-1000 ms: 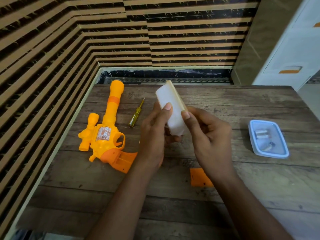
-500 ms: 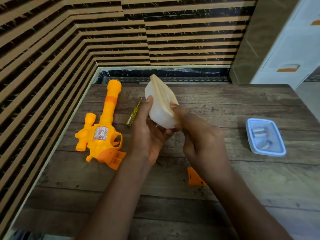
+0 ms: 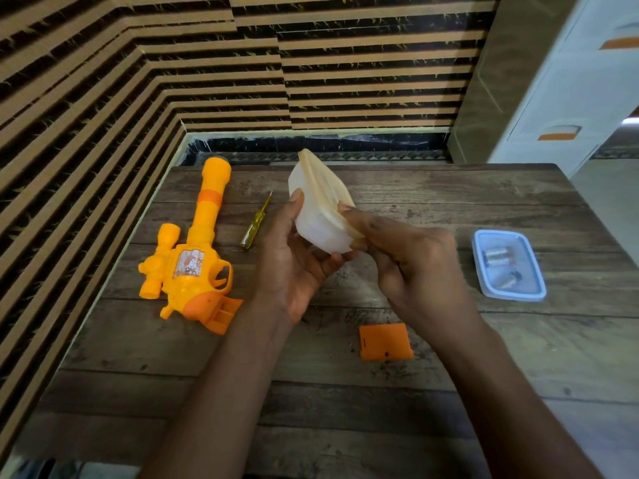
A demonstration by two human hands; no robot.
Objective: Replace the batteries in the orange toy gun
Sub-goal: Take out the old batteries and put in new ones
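The orange toy gun (image 3: 193,257) lies on the wooden table (image 3: 345,392) at the left, its grip compartment open. Its orange battery cover (image 3: 385,342) lies loose near the middle. Above the table I hold a small white plastic box with a cream lid (image 3: 320,209), tilted on edge. My left hand (image 3: 297,261) cups its body from below. My right hand (image 3: 411,264) pinches the lid's lower edge. A blue-rimmed container (image 3: 510,269) with batteries inside sits at the right. What the white box contains is hidden.
A yellow-handled screwdriver (image 3: 256,223) lies just right of the gun's barrel. A striped wall runs along the left and back of the table. A white drawer unit (image 3: 570,91) stands beyond the far right corner.
I have tilted the white box from upright to leaning left, its lid facing up and right. My right hand's fingers have shifted down to the lid's lower edge.
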